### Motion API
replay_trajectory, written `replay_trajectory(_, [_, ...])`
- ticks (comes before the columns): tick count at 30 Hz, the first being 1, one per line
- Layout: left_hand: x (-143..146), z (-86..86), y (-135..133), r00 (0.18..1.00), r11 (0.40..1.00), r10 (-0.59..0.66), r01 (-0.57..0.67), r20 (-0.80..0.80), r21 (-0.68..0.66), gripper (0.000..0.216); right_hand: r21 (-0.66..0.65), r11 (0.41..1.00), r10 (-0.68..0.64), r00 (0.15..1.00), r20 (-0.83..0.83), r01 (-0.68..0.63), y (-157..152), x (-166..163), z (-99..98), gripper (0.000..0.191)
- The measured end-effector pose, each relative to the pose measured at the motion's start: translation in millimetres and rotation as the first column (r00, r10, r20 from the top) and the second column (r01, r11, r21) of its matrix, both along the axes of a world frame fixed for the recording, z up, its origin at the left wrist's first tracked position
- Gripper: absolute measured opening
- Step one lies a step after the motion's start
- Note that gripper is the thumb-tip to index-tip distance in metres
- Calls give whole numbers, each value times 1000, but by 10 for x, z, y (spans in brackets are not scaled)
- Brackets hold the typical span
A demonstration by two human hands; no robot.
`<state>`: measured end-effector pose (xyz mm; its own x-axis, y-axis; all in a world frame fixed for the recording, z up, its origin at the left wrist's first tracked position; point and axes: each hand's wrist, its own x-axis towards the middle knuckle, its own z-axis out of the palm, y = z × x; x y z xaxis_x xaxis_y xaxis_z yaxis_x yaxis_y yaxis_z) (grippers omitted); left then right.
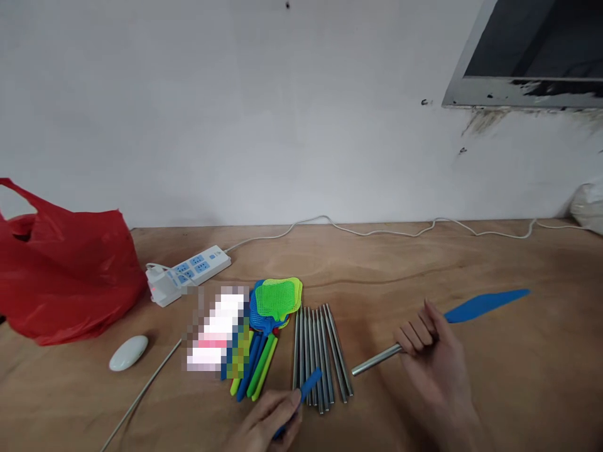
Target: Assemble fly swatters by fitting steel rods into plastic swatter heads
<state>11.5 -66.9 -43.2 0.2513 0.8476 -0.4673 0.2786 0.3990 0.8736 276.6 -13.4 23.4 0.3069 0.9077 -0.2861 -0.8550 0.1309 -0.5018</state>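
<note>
My left hand (271, 419) is closed around a blue plastic handle (311, 384), whose end points up and right over the tips of the metal rods. On the right, my right hand (436, 361) grips a fly swatter by its silver rod (377, 360). Its blue head (487, 306) juts out past my thumb, seen nearly edge-on. Several loose metal rods (323, 358) lie side by side in the middle of the table. Left of them is a pile of green, yellow and blue mesh swatter heads (277, 300), with several coloured handles (261, 367) below.
A red plastic bag (70, 270) stands at the left. Behind the pile is a white power strip (198, 267), its cord running along the wall. A white mouse (129, 353), a cable (141, 394) and a pixelated bright object (217, 333) lie on the wooden table (532, 389).
</note>
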Motion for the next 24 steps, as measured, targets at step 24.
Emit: replay_trajectory(24, [36, 428, 397, 390, 891, 105, 371, -915, 261, 20, -141, 869, 452, 646, 615, -473, -9, -324, -200, 43])
